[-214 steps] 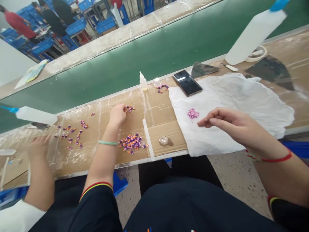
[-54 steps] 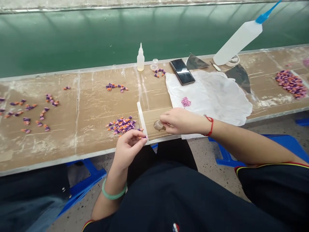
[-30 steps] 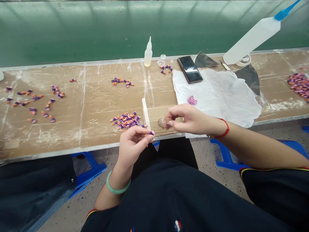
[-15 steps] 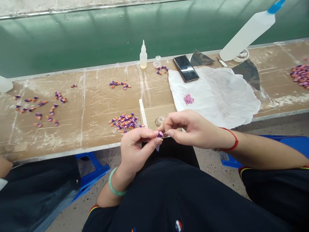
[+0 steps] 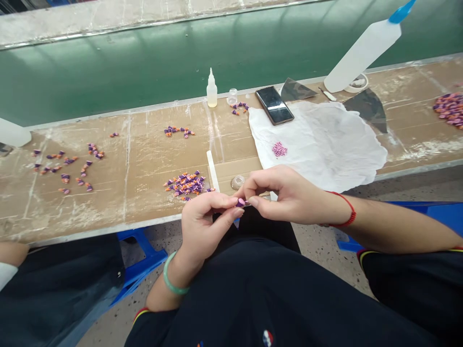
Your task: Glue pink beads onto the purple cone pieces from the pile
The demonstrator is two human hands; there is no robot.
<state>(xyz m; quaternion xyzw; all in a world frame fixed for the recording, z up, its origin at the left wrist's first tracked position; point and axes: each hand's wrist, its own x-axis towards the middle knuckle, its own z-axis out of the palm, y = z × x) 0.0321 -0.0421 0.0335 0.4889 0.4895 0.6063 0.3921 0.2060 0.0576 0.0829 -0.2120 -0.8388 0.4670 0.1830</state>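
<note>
Between the thumb and forefinger of my left hand is a small purple-and-pink figurine piece. My right hand is pinched right beside it; whatever its fingertips hold is too small to make out. A pile of similar purple, orange and pink pieces lies just beyond my left hand. Past the fingers, a small clear round dish rests on a cardboard piece, with a white stick along its left side. Tiny pink bits are heaped on a white cloth.
A dropper bottle, a phone, a large leaning white bottle and a tape roll stand or lie along the back. More pieces lie scattered at left, another pile far right. A person's arm shows at left.
The view has shifted slightly, so the bench items sit a little differently in the picture. Both hands keep their hold, and the right fingertips stay close to the piece with only slight movement.
</note>
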